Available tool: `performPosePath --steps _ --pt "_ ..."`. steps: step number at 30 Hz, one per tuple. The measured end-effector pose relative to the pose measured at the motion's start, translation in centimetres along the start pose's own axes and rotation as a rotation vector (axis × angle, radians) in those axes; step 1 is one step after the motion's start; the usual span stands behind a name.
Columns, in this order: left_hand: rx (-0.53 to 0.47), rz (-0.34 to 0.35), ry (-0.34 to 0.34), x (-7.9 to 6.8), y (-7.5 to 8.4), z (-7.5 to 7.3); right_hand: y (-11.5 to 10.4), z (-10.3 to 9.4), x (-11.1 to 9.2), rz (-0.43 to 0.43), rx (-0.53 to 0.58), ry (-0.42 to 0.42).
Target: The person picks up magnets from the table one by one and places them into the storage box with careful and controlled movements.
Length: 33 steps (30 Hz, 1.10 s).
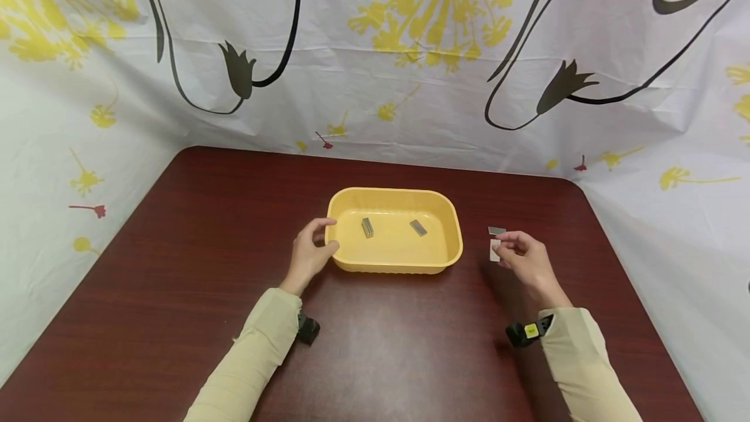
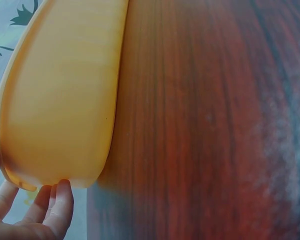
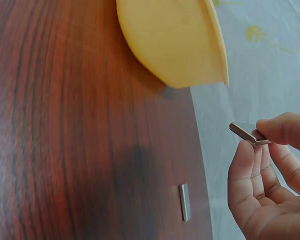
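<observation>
A yellow plastic tub (image 1: 391,268) stands on the table with small silver metal bars inside: a small stack (image 1: 367,228) on the left and a flat bar (image 1: 418,227) on the right. My left hand (image 1: 307,254) holds the tub's left end, thumb and fingers at its rim and outer wall. To the right of the tub, my right hand (image 1: 529,264) pinches a flat rectangular silver bar (image 3: 243,133) between thumb and fingers, raised above the table. Another silver bar (image 1: 496,230) lies on the table just beyond that hand.
The dark red wooden table (image 1: 381,344) has rounded far corners. A white cloth (image 1: 328,70) with yellow and grey flower prints hangs behind it and at both sides. Each wrist wears a small black camera (image 1: 307,329).
</observation>
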<state>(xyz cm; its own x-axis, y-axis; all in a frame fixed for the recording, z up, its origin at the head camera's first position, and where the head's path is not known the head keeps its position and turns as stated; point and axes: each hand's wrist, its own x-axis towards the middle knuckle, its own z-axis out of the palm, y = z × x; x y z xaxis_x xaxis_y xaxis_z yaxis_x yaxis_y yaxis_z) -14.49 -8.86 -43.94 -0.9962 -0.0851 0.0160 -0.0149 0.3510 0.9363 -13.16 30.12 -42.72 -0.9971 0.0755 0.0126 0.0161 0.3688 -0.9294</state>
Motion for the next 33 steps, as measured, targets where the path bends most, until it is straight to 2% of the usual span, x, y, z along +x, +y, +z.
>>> performPosePath --steps 8,15,24,33 --pt "-0.004 -0.010 -0.011 0.0 0.1 0.0 -3.4 1.3 -0.8 -0.021 -0.017 -0.022" --pt "0.002 0.000 -0.009 0.1 -0.1 -0.1 -4.2 2.2 -0.5 -0.019 0.026 -0.025" --pt "0.004 -0.003 -0.004 0.1 -0.1 -0.1 -4.8 3.9 0.3 -0.059 0.044 -0.068" --pt "-0.002 -0.001 -0.009 0.0 0.0 -0.1 -5.8 5.0 0.6 0.013 0.027 -0.096"
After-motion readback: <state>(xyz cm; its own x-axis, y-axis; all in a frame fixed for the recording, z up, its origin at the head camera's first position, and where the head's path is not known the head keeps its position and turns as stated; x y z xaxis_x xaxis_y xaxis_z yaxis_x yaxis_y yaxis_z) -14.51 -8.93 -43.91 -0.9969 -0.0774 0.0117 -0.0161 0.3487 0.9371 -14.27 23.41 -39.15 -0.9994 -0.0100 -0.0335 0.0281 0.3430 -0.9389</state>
